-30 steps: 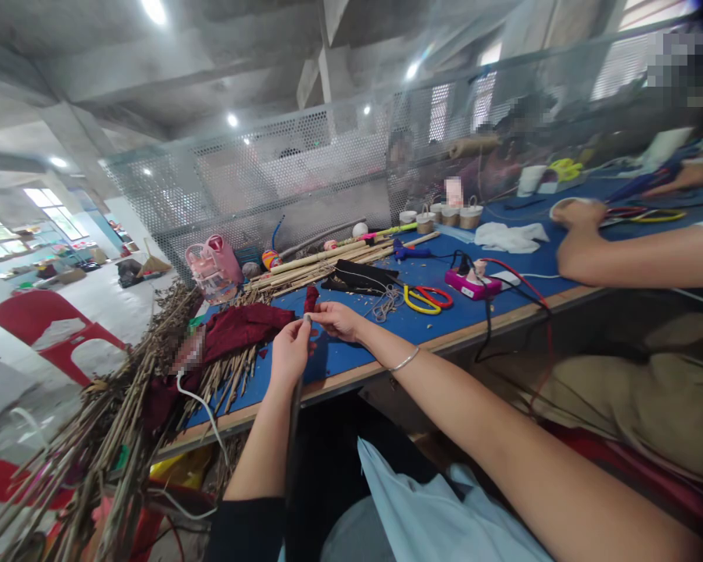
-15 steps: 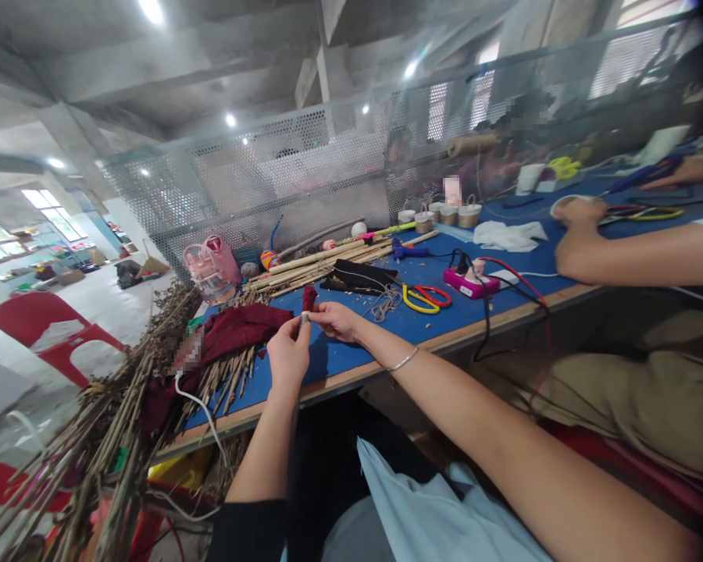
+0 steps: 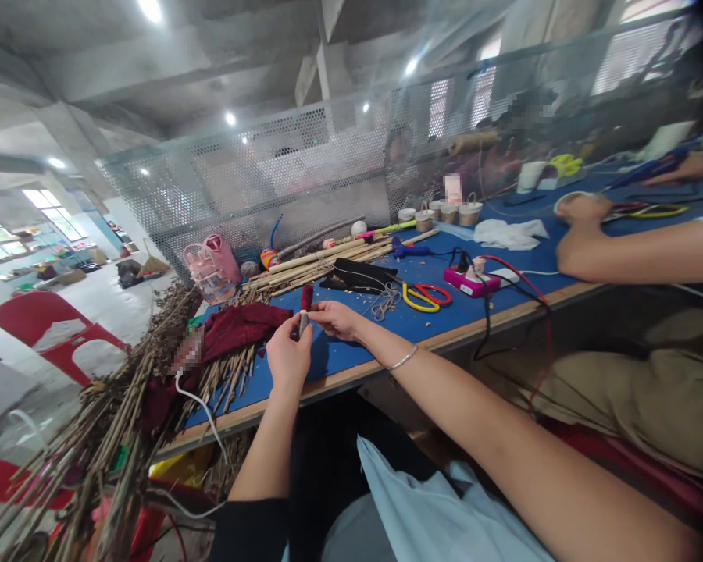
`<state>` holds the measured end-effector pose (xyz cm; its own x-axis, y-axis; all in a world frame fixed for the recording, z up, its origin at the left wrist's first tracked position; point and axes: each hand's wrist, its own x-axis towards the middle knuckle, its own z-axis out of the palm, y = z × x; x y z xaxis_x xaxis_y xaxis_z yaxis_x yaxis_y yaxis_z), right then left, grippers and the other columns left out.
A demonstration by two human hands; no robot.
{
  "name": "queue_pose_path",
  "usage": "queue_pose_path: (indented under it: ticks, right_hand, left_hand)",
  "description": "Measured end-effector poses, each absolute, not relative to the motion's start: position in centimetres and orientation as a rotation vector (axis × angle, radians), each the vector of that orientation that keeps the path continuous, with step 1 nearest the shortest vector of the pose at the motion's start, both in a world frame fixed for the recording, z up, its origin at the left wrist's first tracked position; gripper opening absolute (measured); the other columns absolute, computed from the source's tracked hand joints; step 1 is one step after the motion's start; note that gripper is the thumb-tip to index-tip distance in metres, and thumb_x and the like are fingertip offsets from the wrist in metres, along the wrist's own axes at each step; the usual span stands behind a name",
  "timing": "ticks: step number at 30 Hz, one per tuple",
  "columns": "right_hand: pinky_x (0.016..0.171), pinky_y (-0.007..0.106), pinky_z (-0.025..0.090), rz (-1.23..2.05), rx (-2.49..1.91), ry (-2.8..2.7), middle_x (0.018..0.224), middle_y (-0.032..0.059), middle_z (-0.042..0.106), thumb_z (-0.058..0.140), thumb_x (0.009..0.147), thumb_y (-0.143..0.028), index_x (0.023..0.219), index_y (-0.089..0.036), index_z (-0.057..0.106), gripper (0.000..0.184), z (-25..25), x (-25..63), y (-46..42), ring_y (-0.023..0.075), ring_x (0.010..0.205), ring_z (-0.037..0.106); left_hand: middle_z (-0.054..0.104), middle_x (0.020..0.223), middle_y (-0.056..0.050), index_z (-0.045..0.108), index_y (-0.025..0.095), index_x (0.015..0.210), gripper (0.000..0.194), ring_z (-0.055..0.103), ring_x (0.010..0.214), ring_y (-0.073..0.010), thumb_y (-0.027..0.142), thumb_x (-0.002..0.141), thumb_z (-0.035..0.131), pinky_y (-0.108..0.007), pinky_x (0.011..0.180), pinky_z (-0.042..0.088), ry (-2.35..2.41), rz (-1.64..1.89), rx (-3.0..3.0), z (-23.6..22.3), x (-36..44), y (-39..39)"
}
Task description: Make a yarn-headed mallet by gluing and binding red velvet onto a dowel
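My left hand (image 3: pixel 289 353) is closed around the grey lower part of a small upright piece with a dark red, cloth-like top (image 3: pixel 307 297). A pale band shows between the red and the grey. From the right, my right hand (image 3: pixel 338 321) pinches at that band, its fingertips meeting those of the left. What the piece is exactly, I cannot make out. Left of the hands, a dark red cloth (image 3: pixel 240 332) lies over dry stalks (image 3: pixel 234 382). Scissors with yellow and red handles (image 3: pixel 425 297) lie to the right, near a tangle of grey cord (image 3: pixel 385 303).
A black cloth (image 3: pixel 360 275), a blue glue gun (image 3: pixel 410 249) and a magenta power strip (image 3: pixel 472 282) with cables lie on the blue table (image 3: pixel 345 361). Stalk bundles overhang its left end. At the right, a co-worker's arm (image 3: pixel 638 254) rests on the table. A mesh partition (image 3: pixel 269 187) stands behind.
The red-topped piece stands more upright and shows more of its red top and grey lower part. My left fingers have shifted slightly around it; my right hand stays almost in place.
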<state>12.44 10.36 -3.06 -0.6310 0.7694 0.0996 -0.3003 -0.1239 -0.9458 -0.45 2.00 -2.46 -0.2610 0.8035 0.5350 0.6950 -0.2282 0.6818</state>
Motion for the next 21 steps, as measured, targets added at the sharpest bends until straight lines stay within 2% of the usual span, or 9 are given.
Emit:
queue_pose_path:
  ticks: [4,8,13,16,21]
  right_hand:
    - [0.033,0.018,0.009,1.85,-0.546,-1.408,0.039,-0.0136,0.029,0.075,0.064,-0.038,0.086,-0.015,0.056,0.036,-3.04,12.4,10.3,0.0032,0.033,0.016]
    - [0.033,0.019,0.008,1.834,-0.549,-1.406,0.039,-0.0133,0.03,0.076,0.063,-0.039,0.084,-0.016,0.055,0.038,-3.1,12.42,10.33,0.0032,0.033,0.017]
    - [0.033,0.019,0.007,1.826,-0.548,-1.411,0.038,-0.0139,0.027,0.075,0.064,-0.039,0.083,-0.015,0.055,0.037,-3.25,12.46,10.43,0.0026,0.033,0.014]
    - [0.034,0.018,0.007,1.828,-0.546,-1.415,0.039,-0.0138,0.027,0.074,0.065,-0.038,0.083,-0.015,0.055,0.035,-3.2,12.48,10.4,0.0026,0.033,0.013]
    - [0.033,0.018,0.008,1.836,-0.551,-1.413,0.04,-0.0134,0.028,0.074,0.065,-0.036,0.086,-0.015,0.056,0.035,-2.97,12.49,10.18,0.0028,0.033,0.016]
  left_hand:
    - [0.074,0.09,-0.007,0.068,0.021,0.11,0.037,0.067,0.077,-0.0196,0.042,0.082,0.056,-0.029,0.072,0.049,1.879,1.452,1.835,-2.62,-0.79,2.11]
    - [0.073,0.085,-0.007,0.067,0.02,0.11,0.036,0.066,0.072,-0.0187,0.041,0.085,0.052,-0.029,0.071,0.049,1.856,1.413,1.873,-2.47,-0.56,1.97]
    - [0.068,0.107,-0.012,0.063,0.018,0.114,0.041,0.062,0.097,-0.0251,0.029,0.075,0.063,-0.037,0.088,0.045,1.904,1.469,1.92,-2.12,-0.08,1.62]
    - [0.071,0.099,-0.01,0.068,0.018,0.106,0.034,0.064,0.09,-0.0237,0.029,0.074,0.064,-0.036,0.086,0.047,1.886,1.461,1.909,-2.0,-0.2,1.65]
    - [0.074,0.091,-0.008,0.069,0.017,0.106,0.033,0.067,0.081,-0.0204,0.035,0.081,0.057,-0.032,0.079,0.049,1.839,1.421,1.843,-1.93,-0.64,1.74]
